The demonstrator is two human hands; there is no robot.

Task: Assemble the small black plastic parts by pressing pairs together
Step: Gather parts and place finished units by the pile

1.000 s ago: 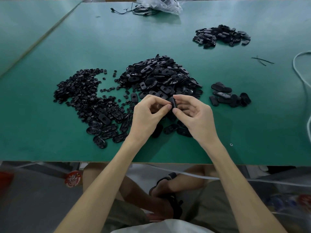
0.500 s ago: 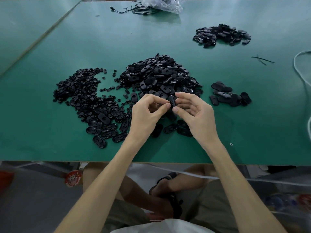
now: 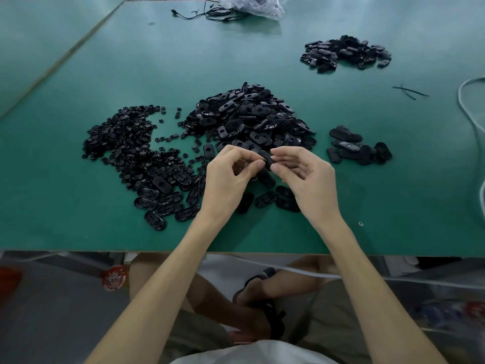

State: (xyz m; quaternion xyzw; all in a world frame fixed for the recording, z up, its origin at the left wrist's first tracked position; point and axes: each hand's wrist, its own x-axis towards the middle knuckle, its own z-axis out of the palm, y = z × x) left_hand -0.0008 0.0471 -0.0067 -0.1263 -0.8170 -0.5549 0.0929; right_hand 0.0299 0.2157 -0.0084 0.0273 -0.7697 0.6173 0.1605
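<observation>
The green table (image 3: 78, 206) fills the upper view, with its near edge just ahead of the person's knees. At its middle sits the main heap (image 3: 249, 116) of black oval shells. To the left of it a flatter spread of small round parts (image 3: 123, 137) runs down toward a row of open ovals (image 3: 162, 203) near the edge. A far pile (image 3: 346, 52) lies well apart at the upper right, and a small pile (image 3: 359, 149) sits just right of the main heap. A white cable (image 3: 469, 114) loops at the right edge, and a clear bag (image 3: 252, 5) lies at the far side.

Both hands meet just in front of the main heap, raised off the table. The left hand (image 3: 225, 179) has its thumb and forefinger curled in, pinching one black part (image 3: 266, 158) from the left. The right hand (image 3: 309, 185) pinches the same part from the right with thumb and forefinger, its other fingers loosely spread. The part stands on edge between the two sets of fingertips, mostly covered by them.
</observation>
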